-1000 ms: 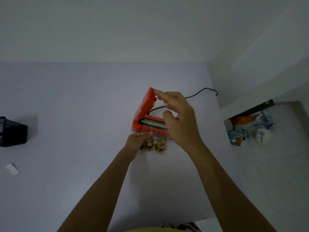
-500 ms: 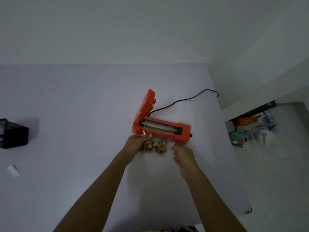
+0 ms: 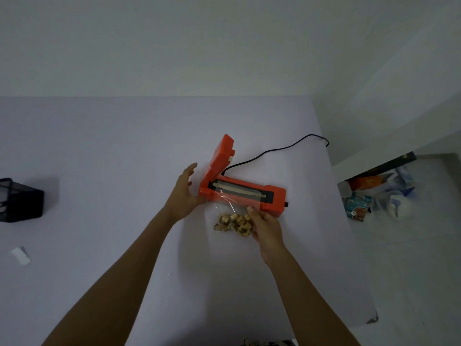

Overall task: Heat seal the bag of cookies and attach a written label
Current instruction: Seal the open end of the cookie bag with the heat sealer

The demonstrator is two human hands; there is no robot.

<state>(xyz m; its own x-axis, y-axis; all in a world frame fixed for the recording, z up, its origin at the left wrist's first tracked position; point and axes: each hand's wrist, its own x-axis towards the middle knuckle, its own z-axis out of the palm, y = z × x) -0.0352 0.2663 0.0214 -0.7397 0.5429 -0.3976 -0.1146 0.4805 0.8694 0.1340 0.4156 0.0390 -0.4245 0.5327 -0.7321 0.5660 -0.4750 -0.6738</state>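
Orange heat sealer (image 3: 243, 189) on counter (image 3: 99, 158), lid raised. Clear cookie bag (image 3: 233, 219) just near of it, mouth over sealing strip, edges hard to see. Right hand (image 3: 265, 227) fingers grip bag's right side, partly hiding it. Left hand (image 3: 185, 193) fingers straight, apart, beside sealer's left end; contact unclear.

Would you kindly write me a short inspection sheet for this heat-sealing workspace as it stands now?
Surface: pale table.
Job's things: orange heat sealer, lid raised; clear bag of cookies with its mouth on the sealing strip.
Clutter: black mesh holder, white paper slip.
Hands: left hand open beside the sealer; right hand holds the bag.
Cables: black cord trails off the table's edge.
Surroundings: packages on the floor.
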